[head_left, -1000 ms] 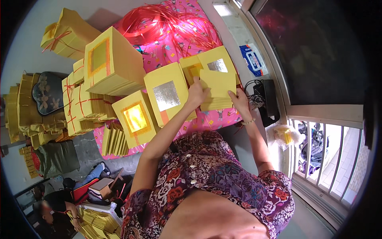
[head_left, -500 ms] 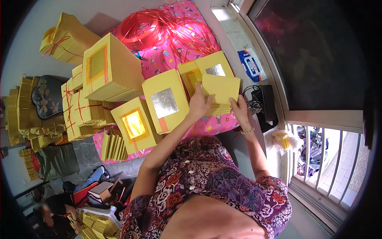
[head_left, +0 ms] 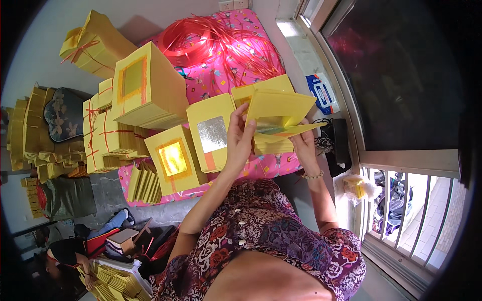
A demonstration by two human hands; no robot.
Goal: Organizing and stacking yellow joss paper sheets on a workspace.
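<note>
My left hand (head_left: 240, 138) grips the left side of a sheet of yellow joss paper (head_left: 275, 106), thumb in front. My right hand (head_left: 305, 145) pinches its lower right side, some fingers hidden under the paper. The sheet is parted like an open fold, with a shiny silver square showing inside. Below it lies a stack of yellow joss paper (head_left: 272, 146). Close to my left hand stands a tall stack with a silver foil square (head_left: 212, 134). Left of that is a stack with a gold foil square (head_left: 172, 158).
A pink patterned cloth (head_left: 206, 85) covers the table, with a coil of red plastic strips (head_left: 188, 42) at the back. Bundles tied with red strips (head_left: 108, 135) are piled left. A wet-wipe pack (head_left: 321, 94) lies by the window. Another person (head_left: 70, 256) is at lower left.
The sheet in my hands has opened from lying flat, so its silver inner face shows. My left hand has shifted left, and the view has moved slightly.
</note>
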